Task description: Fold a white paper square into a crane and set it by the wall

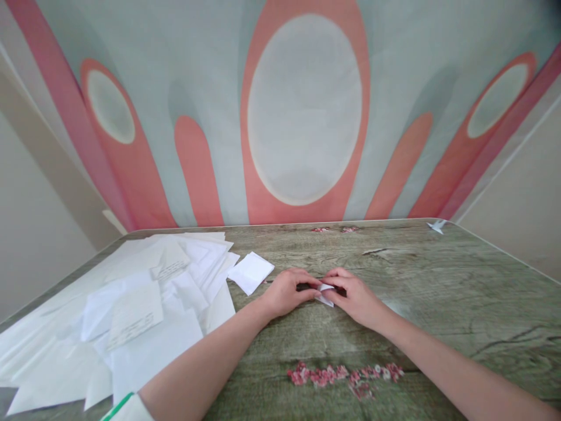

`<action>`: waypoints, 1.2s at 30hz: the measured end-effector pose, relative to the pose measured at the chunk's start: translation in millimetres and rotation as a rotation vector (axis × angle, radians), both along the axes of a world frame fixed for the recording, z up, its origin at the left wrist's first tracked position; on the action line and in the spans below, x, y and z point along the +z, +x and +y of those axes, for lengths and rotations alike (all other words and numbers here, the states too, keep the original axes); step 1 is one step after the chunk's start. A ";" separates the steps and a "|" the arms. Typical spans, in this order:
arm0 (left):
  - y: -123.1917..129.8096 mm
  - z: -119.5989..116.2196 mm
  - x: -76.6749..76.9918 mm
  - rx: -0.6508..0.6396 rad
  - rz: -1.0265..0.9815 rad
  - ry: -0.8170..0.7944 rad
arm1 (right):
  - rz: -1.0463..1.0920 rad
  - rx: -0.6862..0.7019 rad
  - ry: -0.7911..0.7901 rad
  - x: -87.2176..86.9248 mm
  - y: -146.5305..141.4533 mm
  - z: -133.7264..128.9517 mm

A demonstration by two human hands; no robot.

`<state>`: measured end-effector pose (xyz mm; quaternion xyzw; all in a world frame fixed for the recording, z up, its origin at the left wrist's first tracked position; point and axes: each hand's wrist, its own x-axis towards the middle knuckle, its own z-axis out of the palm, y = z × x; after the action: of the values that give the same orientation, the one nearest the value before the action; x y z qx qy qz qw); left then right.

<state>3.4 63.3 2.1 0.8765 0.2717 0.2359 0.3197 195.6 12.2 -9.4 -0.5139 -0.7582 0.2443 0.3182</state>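
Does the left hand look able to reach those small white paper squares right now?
Probably yes: the paper squares lie close beside the left hand, uncovered, though it may first have to release the folded paper.

The paper (pixel 326 297) you have between your fingertips is small, plain white and creased, with at least one fold in it. You pinch it from one side with your left hand (pixel 289 290) and from the other with your right (pixel 355 295). One pointed corner sticks out below your thumbs, angled toward your right and your body. Your fingers cover much of it, so its full outline cannot be told.
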 end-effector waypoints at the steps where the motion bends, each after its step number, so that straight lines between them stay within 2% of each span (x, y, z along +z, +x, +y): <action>1: 0.1 -0.3 0.4 0.004 -0.001 -0.002 | -0.003 0.016 -0.004 0.9 1.0 -0.1; 6: 0.5 -1.3 1.7 0.019 -0.002 -0.005 | 0.007 0.058 -0.007 3.4 2.5 0.7; 17: -2.1 -1.5 -2.3 0.057 -0.015 0.021 | 0.019 -0.065 0.021 -2.8 -5.0 1.6; 24: -0.7 -0.7 -4.2 0.183 -0.015 0.051 | 0.034 -0.115 0.019 -4.8 -7.1 5.5; 36: 3.6 1.3 -1.4 0.153 0.067 0.096 | 0.056 -0.125 0.019 -7.3 -7.6 6.4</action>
<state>7.0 64.6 0.7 0.8749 0.3368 0.2432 0.2489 188.0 18.6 -16.7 -0.5502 -0.7179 0.2308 0.3587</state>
